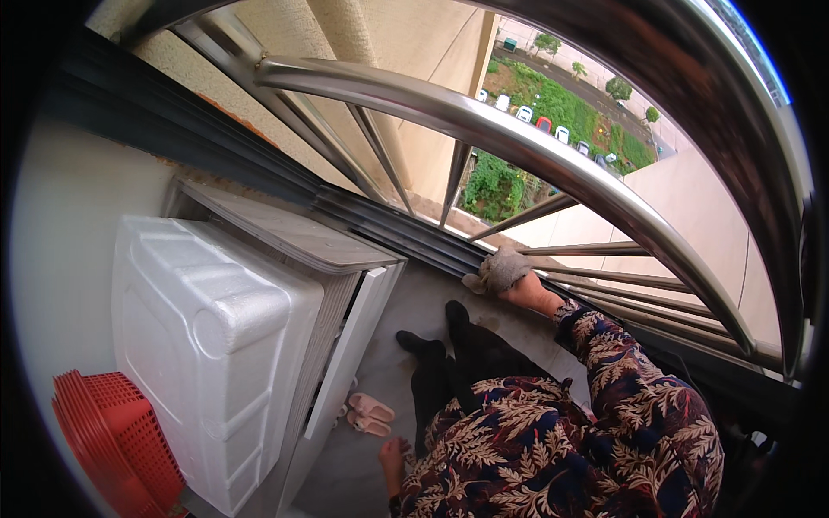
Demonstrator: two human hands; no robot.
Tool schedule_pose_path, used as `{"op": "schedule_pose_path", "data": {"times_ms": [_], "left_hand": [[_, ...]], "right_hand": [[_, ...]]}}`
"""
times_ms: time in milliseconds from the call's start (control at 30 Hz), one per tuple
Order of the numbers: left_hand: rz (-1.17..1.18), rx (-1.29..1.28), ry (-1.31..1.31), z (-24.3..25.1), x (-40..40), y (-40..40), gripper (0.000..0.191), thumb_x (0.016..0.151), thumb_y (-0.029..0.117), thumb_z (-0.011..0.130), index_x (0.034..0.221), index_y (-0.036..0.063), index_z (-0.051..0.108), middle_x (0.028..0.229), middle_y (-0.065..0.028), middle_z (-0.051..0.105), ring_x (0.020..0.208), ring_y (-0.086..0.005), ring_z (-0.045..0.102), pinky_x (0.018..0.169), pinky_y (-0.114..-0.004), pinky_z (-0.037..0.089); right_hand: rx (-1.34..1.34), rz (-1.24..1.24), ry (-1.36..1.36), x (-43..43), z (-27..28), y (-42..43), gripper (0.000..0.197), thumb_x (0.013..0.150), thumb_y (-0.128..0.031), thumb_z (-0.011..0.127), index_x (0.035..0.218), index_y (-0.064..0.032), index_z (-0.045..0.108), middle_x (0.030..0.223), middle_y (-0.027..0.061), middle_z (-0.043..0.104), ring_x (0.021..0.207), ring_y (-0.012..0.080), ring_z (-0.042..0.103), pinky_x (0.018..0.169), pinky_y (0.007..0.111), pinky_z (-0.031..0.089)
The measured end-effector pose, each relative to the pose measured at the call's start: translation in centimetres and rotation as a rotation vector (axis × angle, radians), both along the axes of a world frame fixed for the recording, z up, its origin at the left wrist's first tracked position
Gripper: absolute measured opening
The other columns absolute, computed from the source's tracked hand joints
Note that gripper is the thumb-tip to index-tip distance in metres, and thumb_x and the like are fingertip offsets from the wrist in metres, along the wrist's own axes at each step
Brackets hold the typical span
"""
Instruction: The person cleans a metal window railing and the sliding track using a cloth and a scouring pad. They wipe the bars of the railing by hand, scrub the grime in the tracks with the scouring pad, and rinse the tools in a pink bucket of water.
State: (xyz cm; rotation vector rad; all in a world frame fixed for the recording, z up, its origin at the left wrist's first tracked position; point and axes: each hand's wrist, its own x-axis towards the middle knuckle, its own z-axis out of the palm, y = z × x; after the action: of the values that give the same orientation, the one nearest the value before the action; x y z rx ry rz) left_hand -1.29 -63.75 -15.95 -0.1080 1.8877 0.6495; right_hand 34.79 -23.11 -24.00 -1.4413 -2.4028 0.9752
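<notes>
My right hand (pixel 526 291) grips a crumpled grey-brown cloth (pixel 506 270) against the dark metal window track (pixel 401 239), at the foot of the railing bars. My left hand (pixel 392 452) hangs low beside my patterned top, near a pair of pink slippers (pixel 370 414) on the floor. Its fingers look loosely curled, and whether they hold anything is unclear. Polished stainless steel rails (pixel 453 107) curve over and beyond the track.
To the left, a white foam box (pixel 194 324) rests on a cabinet (pixel 353 349) with a grey top. Stacked red plastic baskets (pixel 123 440) stand beside the box. Outside, far below the railing, are parked cars and greenery (pixel 495 188). My dark shoes are on the tiled floor (pixel 414 291).
</notes>
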Motion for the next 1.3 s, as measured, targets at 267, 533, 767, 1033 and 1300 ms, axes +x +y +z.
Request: {"op": "schedule_pose_path", "data": {"times_ms": [267,533,767,1033,1300], "left_hand": [[-0.177,0.134,-0.045,-2.5,-5.5,2.4,0.024,0.093,0.022,0.052,0.095,-0.0005,0.061,0.087,-0.0091,0.066,0.073,-0.0188,0.065,0.062,-0.031,0.051],[-0.402,0.021,-0.110,-6.9,-8.4,12.3,0.021,0.093,0.018,0.052,0.104,0.0016,0.057,0.090,-0.0086,0.063,0.069,-0.0163,0.062,0.050,-0.031,0.052],[-0.559,0.144,-0.090,-13.8,-6.8,17.8,0.018,0.091,0.021,0.055,0.097,0.0046,0.059,0.083,-0.0066,0.065,0.066,-0.0156,0.064,0.050,-0.030,0.052],[-0.647,0.080,-0.024,-15.5,-7.6,18.2,0.016,0.088,0.012,0.058,0.087,-0.0037,0.062,0.078,-0.0121,0.067,0.060,-0.0184,0.063,0.052,-0.027,0.052],[-0.842,-0.016,0.002,-14.1,-10.4,21.4,0.019,0.089,0.019,0.056,0.097,0.0026,0.060,0.084,-0.0070,0.065,0.070,-0.0150,0.063,0.048,-0.027,0.049]], "right_hand": [[-0.201,-0.121,-0.263,5.3,5.8,-10.5,0.044,0.066,-0.035,0.075,0.102,-0.0120,0.065,0.093,0.0149,0.067,0.093,0.0356,0.062,0.081,0.043,0.051],[-0.603,-0.624,-0.592,12.7,3.5,-27.8,0.042,0.062,-0.031,0.076,0.092,-0.0039,0.067,0.091,0.0196,0.068,0.088,0.0354,0.066,0.078,0.042,0.053],[-0.909,-0.810,-0.532,13.1,0.7,-39.6,0.050,0.063,-0.031,0.074,0.104,-0.0033,0.067,0.101,0.0190,0.068,0.096,0.0327,0.065,0.083,0.039,0.052],[-0.975,-0.969,-0.396,10.6,-3.4,-46.0,0.060,0.058,-0.032,0.077,0.113,-0.0096,0.065,0.109,0.0167,0.066,0.102,0.0316,0.063,0.088,0.038,0.050],[-0.925,-1.170,-0.426,10.9,-5.4,-41.6,0.049,0.065,-0.030,0.075,0.107,-0.0051,0.066,0.107,0.0186,0.066,0.102,0.0347,0.063,0.088,0.043,0.050]]}}
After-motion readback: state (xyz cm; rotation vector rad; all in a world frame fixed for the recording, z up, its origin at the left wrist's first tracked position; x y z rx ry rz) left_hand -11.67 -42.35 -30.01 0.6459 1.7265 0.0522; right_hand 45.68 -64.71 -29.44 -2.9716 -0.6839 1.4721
